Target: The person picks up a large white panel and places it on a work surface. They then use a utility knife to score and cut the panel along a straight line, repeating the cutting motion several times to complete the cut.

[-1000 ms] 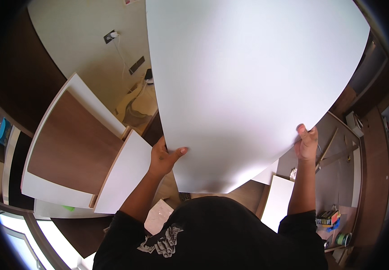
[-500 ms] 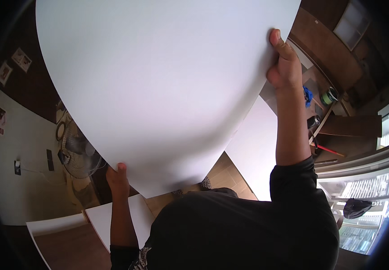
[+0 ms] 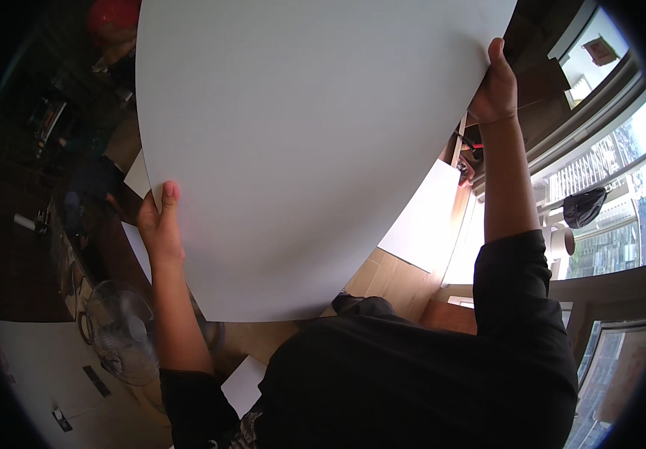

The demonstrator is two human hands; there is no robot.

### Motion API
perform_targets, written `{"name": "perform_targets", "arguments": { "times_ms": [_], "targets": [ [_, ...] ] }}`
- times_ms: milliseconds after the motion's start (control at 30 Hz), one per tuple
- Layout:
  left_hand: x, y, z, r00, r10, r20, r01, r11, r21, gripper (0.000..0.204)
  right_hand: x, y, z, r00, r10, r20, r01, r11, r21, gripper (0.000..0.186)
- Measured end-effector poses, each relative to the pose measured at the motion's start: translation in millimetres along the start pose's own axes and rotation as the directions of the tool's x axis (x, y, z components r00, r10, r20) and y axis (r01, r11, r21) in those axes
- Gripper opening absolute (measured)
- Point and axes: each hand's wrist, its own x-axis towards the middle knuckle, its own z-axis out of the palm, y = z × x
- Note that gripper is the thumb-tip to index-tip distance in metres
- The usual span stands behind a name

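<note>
A large white board (image 3: 308,150) fills the upper middle of the head view, angled out in front of my body. My left hand (image 3: 160,224) grips its left edge, with the thumb lying on the white face and the fingers curled behind. Higher up, my right hand (image 3: 498,84) grips the opposite edge, thumb along the rim. The board's far end runs out of the top of the picture, and its lower end is near my black shirt.
A person in red headwear (image 3: 113,22) is partly hidden at top left. A standing fan (image 3: 117,340) is at lower left. White panels (image 3: 420,224) lie beyond the board on the right. Windows (image 3: 614,194) with a dark hanging bag (image 3: 583,208) line the right side.
My body has turned, carrying the board round: the windows and the person in red have come into view, and the fan now shows lower down. Both hands keep their hold.
</note>
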Motion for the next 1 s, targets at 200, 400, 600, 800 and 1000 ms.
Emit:
{"name": "perform_targets", "arguments": {
  "times_ms": [200,400,600,800,1000],
  "targets": [
    [52.1,5.8,54.3,0.973,0.044,0.228,-0.092,0.975,0.204,0.053,-107.9,45.8,-10.9,0.840,-0.093,-0.534,0.074,0.996,-0.056,0.057],
    [76.1,-21.5,156.9,0.906,0.050,0.421,-0.216,0.909,0.357,0.067,-185.2,60.0,-102.5,0.595,-0.315,-0.739,0.191,0.949,-0.251,0.058],
    [92.2,-99.4,281.9,0.789,-0.160,0.593,-0.207,0.840,0.501,0.069,-241.5,94.4,-198.5,0.462,-0.348,-0.816,0.067,0.931,-0.359,0.063],
    [116.9,-203.6,406.5,0.603,-0.328,0.727,-0.195,0.823,0.533,0.065,-264.5,125.3,-296.7,0.091,-0.126,-0.988,-0.044,0.991,-0.130,0.067],
    [108.5,-295.5,504.2,0.430,-0.536,0.727,-0.194,0.732,0.654,0.065,-334.2,168.0,-396.0,-0.159,0.007,-0.987,-0.248,0.968,0.047,0.060]
  ]
}}
